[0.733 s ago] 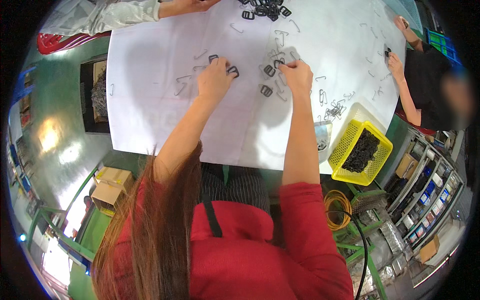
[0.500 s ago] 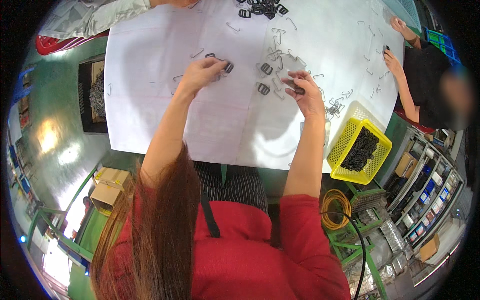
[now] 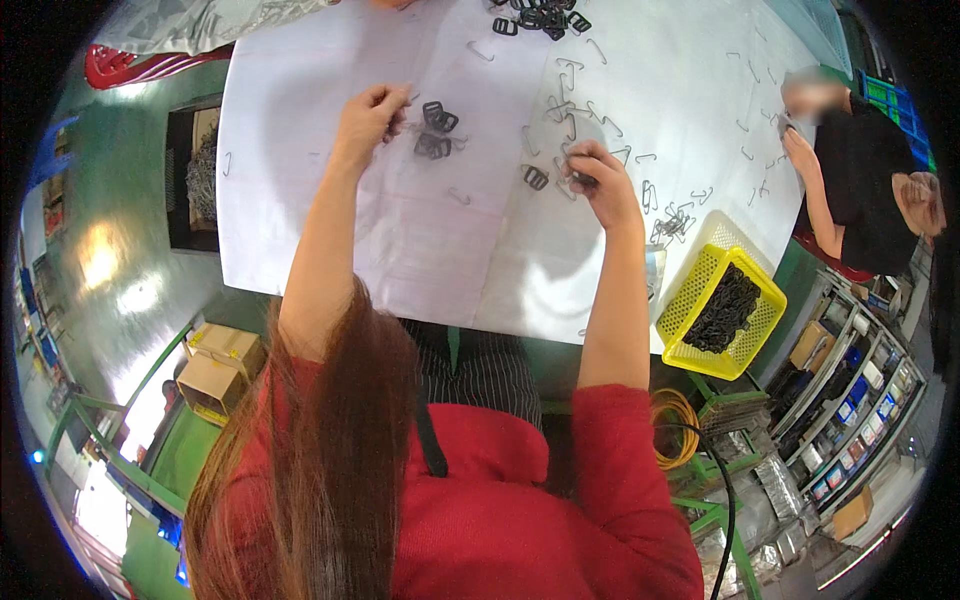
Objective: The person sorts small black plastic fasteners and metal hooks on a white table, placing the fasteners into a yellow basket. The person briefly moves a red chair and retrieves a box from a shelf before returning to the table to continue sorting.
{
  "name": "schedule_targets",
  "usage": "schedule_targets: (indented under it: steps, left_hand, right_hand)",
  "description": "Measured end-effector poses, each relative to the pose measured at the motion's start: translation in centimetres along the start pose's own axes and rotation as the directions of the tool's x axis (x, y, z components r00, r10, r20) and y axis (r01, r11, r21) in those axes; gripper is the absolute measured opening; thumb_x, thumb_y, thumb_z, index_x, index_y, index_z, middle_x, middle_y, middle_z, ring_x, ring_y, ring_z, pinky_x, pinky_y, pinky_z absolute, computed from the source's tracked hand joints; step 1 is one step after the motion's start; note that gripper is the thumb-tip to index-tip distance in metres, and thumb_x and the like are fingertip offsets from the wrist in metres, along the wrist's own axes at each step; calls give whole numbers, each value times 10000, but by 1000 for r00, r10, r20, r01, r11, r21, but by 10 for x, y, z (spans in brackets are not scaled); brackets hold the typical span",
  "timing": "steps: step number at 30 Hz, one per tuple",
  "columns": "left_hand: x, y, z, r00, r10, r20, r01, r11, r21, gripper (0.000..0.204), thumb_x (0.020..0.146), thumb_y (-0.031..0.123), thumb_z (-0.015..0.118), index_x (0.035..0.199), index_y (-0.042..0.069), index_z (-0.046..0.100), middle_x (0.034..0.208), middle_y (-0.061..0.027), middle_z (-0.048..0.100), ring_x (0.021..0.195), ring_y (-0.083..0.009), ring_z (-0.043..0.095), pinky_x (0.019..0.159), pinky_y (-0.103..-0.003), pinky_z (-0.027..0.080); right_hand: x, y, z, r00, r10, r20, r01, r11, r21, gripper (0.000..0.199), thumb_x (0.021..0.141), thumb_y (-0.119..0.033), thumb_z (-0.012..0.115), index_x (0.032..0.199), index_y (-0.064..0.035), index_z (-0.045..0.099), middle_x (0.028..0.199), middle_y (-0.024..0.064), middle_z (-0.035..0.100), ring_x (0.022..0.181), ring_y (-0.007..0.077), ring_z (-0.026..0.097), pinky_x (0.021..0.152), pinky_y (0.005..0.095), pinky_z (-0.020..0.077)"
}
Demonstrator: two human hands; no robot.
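Observation:
My left hand (image 3: 372, 125) is over the left part of the white table, its fingertips pinched together. Whatever is between them is too small to make out. Just right of it lie several black slide buckles (image 3: 438, 117), the nearer ones blurred. My right hand (image 3: 606, 185) has its fingers curled round a black buckle (image 3: 583, 179), mostly hidden by the fingers. Left of this hand, a single black buckle (image 3: 535, 177) rests on the table. Thin bent metal hooks (image 3: 570, 122) are scattered beyond and around my right hand.
A heap of black buckles (image 3: 540, 18) lies at the far edge. At the right front corner of the table (image 3: 400, 240) stands a yellow basket (image 3: 690, 352) of black pieces, beside a hook pile (image 3: 675, 222). A co-worker's hand (image 3: 800, 155) works at the right edge.
My left hand has drawn away up and left from the buckles, leaving them on the table. My right fingers have closed in, and one of two loose buckles beside that hand no longer shows there.

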State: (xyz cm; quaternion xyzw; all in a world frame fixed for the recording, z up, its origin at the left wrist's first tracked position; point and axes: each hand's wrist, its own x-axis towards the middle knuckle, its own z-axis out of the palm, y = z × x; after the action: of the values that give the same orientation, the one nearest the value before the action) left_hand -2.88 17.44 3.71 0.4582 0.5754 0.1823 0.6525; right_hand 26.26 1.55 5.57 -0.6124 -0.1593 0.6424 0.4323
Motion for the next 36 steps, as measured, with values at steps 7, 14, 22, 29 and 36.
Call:
schedule_targets:
  steps: [7,14,22,29,36]
  left_hand:
    - [-1,6,36,972,233,31,-222,868,445,220,768,253,673,864,58,646,674,-75,595,619,-203,559,556,-325,429]
    - [-12,10,-8,990,51,131,-83,963,256,223,814,292,658,831,73,615,711,18,569,641,-77,510,510,-198,366]
    - [-31,11,-3,976,131,171,-146,986,78,158,827,189,627,920,65,599,842,-58,619,707,-130,589,543,-256,429]
    - [-30,-31,24,882,450,139,-425,633,647,187,786,189,679,937,87,634,765,-31,598,691,-114,555,606,-280,438]
    - [-35,-7,-25,943,1,333,49,989,-143,133,835,211,657,870,95,604,795,26,580,705,-71,540,545,-213,421]
  right_hand:
    - [-19,26,28,910,-213,-355,-136,655,-743,292,755,-272,689,929,-48,617,738,75,626,709,195,597,634,304,455]
    - [-12,38,32,944,-96,-314,-164,691,-704,228,753,-228,687,864,-59,581,773,76,627,724,177,619,613,298,465]
    - [6,20,62,997,-69,-18,55,907,-418,163,775,-129,640,892,-52,557,782,43,613,737,142,587,607,275,431]
    - [23,18,114,948,-294,120,121,-15,-993,233,765,-191,664,965,-82,613,768,95,630,694,185,598,636,303,448]
    - [0,10,88,975,-177,-135,3,616,-788,340,766,-305,648,957,-24,668,682,99,624,684,215,606,595,332,449]
